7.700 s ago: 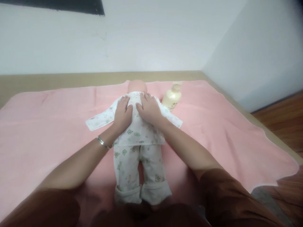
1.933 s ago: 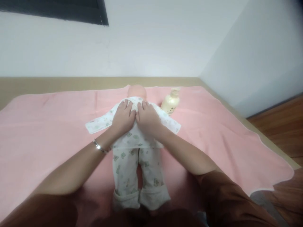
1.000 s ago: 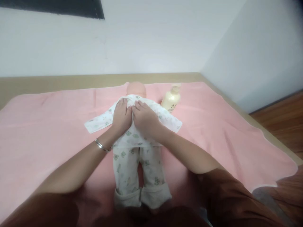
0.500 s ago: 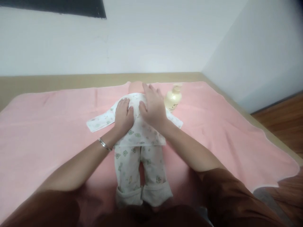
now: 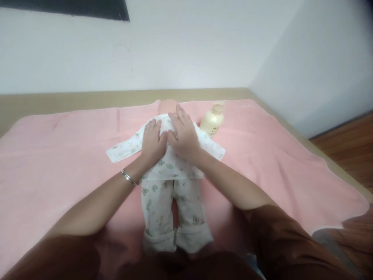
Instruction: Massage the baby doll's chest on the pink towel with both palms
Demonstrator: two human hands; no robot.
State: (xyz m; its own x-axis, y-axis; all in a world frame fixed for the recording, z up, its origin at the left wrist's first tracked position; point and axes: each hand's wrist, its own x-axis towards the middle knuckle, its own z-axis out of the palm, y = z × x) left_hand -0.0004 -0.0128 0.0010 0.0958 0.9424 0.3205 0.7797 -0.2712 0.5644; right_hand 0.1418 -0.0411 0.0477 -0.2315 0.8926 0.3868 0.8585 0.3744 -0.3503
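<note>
A baby doll (image 5: 168,106) lies on a pink blanket (image 5: 72,155), its head away from me. It wears a white patterned top (image 5: 171,165) with the sleeves spread to both sides, and matching trousers (image 5: 159,206) with rolled cuffs. Both my hands rest on the upper part of the top. My left hand (image 5: 154,142) lies flat on the left side, fingers stretched forward. Opposite it, my right hand (image 5: 185,138) lies with fingers extended toward the doll's head. The two thumbs nearly meet in the middle. The doll's face is not visible.
A pale yellow pump bottle (image 5: 212,120) stands right of the doll, close to its right sleeve. Behind the blanket runs a beige table edge (image 5: 87,100) against a white wall (image 5: 189,50). Wooden floor (image 5: 349,144) shows at the far right.
My right hand has moved left and inward across the top, closer to my left hand. More of the right sleeve and the bottle now show. My left hand has barely shifted.
</note>
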